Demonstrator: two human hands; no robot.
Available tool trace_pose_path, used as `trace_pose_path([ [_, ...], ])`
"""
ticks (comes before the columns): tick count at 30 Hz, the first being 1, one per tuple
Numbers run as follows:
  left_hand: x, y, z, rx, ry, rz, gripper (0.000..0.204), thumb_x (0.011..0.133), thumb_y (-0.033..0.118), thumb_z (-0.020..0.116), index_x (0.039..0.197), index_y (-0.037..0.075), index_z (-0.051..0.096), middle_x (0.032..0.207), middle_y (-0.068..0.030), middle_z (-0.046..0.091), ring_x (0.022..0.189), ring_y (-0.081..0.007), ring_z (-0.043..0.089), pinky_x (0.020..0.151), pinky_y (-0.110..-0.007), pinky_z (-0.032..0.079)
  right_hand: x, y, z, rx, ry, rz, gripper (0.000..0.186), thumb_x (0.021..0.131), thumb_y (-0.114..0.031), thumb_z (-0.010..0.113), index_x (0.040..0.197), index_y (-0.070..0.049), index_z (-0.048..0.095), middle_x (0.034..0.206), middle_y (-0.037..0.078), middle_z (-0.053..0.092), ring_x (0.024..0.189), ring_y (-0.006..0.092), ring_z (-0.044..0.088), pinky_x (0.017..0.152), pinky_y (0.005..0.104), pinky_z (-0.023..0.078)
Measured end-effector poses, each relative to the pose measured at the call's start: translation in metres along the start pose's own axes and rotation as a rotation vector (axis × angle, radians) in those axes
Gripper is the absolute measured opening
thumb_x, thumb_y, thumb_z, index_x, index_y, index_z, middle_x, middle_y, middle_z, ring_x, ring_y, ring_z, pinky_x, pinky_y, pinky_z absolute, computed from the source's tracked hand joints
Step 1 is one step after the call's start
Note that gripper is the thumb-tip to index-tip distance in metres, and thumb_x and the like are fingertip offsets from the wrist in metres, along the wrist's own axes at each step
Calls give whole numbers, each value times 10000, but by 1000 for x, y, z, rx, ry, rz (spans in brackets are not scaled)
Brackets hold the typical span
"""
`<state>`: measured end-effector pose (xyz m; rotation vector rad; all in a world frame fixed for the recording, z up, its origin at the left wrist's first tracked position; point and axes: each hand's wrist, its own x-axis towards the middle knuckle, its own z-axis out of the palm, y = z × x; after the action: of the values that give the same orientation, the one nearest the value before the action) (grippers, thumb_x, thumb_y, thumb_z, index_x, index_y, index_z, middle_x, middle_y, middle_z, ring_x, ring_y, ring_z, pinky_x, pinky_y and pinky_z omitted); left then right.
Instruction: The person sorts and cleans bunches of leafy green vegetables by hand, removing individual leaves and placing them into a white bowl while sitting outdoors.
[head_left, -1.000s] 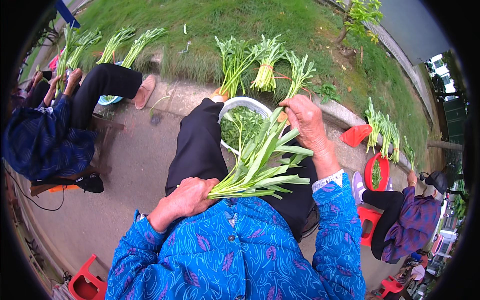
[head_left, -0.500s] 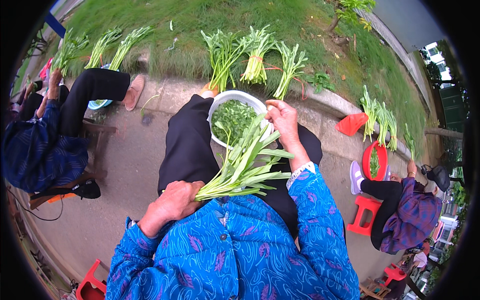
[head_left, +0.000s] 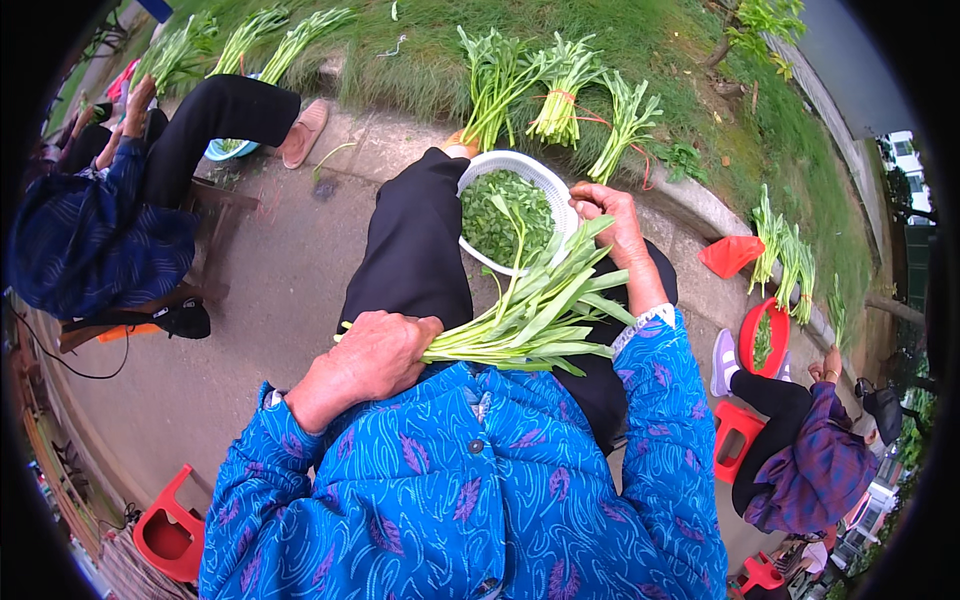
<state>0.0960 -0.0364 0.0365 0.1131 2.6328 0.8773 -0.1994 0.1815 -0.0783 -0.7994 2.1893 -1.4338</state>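
My left hand point(head_left: 375, 355) is closed round the stems of a bunch of long-leaved greens point(head_left: 540, 305) that looks like water spinach. The bunch lies across my lap, its leaves fanning up to the right. Over my right knee, my right hand point(head_left: 618, 222) has its fingers curled together beside the right rim of a white plastic basket point(head_left: 553, 180). Whatever those fingers pinch, if anything, is too small to make out. Chopped or torn green pieces point(head_left: 500, 215) fill the basket, which sits between my knees. Some leaf tips of the held bunch reach over its near rim.
Beyond the basket, bundles of greens point(head_left: 562, 115), one tied with red string, lean at the grassy kerb. Left, a seated person point(head_left: 100, 230) works by a light-blue basin point(head_left: 230, 148). Right, another person point(head_left: 815, 450) sits near a red basin point(head_left: 750, 335) and red stool point(head_left: 735, 440).
The view has shifted, so the surroundings sit further right. My right hand has drawn slightly toward me, its fingers now lower against the basket's rim. My left hand still grips the bunch.
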Motion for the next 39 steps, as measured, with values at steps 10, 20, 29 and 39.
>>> trace_pose_path([
  [10, -1, 5, -1, 87, 62, 58, 119, 748, 78, 570, 849, 21, 544, 753, -175, 628, 727, -375, 638, 614, -485, 494, 22, -98, -37, -59, -131, -143, 261, 886, -73, 616, 1126, 14, 669, 1005, 47, 698, 955, 130, 624, 886, 282, 488],
  [20, -4, 6, 0, 93, 117, 65, 97, 749, 68, 564, 827, 14, 543, 737, -176, 615, 694, -378, 627, 601, -478, 493, -7, -149, -50, -138, -350, -124, 209, 878, -96, 618, 1034, 25, 687, 916, 73, 691, 846, 142, 622, 778, 288, 489],
  [29, -3, 9, 1, 108, 130, 40, 101, 740, 78, 585, 805, 25, 530, 732, -159, 597, 710, -379, 616, 615, -478, 479, -13, -142, -45, -378, -703, -95, 240, 833, -169, 634, 1019, -33, 702, 880, 129, 700, 830, 236, 666, 761, 359, 507],
  [39, -3, 3, 3, 95, 114, 59, 109, 752, 69, 569, 847, 23, 547, 727, -170, 623, 685, -367, 637, 605, -467, 507, -19, -142, -29, -679, -594, -297, 141, 821, -144, 596, 871, -32, 666, 795, 169, 646, 784, 355, 628, 695, 418, 490],
])
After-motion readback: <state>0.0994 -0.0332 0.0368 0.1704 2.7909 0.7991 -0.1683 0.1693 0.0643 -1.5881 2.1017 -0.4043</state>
